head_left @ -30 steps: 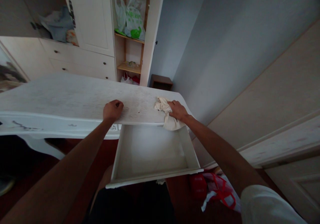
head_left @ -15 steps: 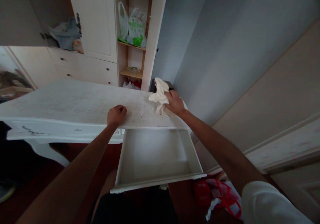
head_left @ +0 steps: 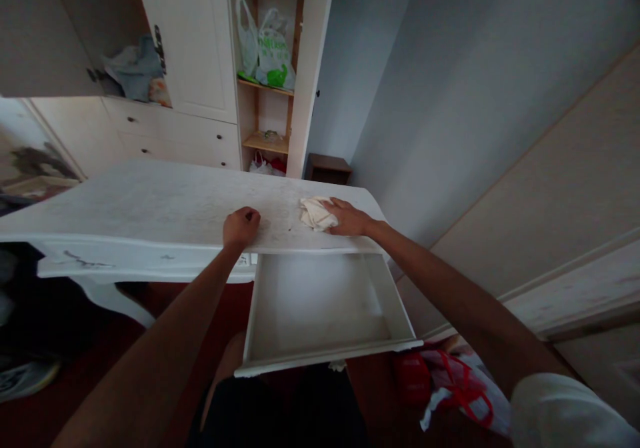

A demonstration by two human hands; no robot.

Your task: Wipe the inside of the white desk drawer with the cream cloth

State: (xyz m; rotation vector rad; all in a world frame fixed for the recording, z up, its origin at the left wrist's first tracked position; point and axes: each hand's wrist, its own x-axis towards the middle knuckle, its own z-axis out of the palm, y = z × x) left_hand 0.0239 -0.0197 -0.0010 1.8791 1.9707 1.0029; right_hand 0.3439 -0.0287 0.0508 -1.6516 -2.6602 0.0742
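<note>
My right hand (head_left: 347, 217) presses a cream cloth (head_left: 317, 213) against the top of the white desk (head_left: 165, 191), near its right end. The cloth is bunched under and in front of my fingers. To the left, my left hand (head_left: 242, 226) rests on the desk top as a loose fist, with a dark hollow between the curled fingers and nothing showing in it. Dark specks and smudges mark the desk top between the hands. Below them a white drawer (head_left: 320, 301) is pulled out toward me, with nothing visible inside.
Behind the desk stands a wardrobe (head_left: 200, 48) with open doors and plastic bags (head_left: 275, 55) on a shelf. A brown box-like piece (head_left: 329, 168) sits behind the desk's right end. Red and white bags (head_left: 460, 388) lie on the floor at right. A grey-blue wall (head_left: 450, 101) bounds the right.
The cloth, raised and hanging from my right hand before, is now down flat on the desk top, folded smaller. My left fist stays in place on the desk; the view has shifted slightly.
</note>
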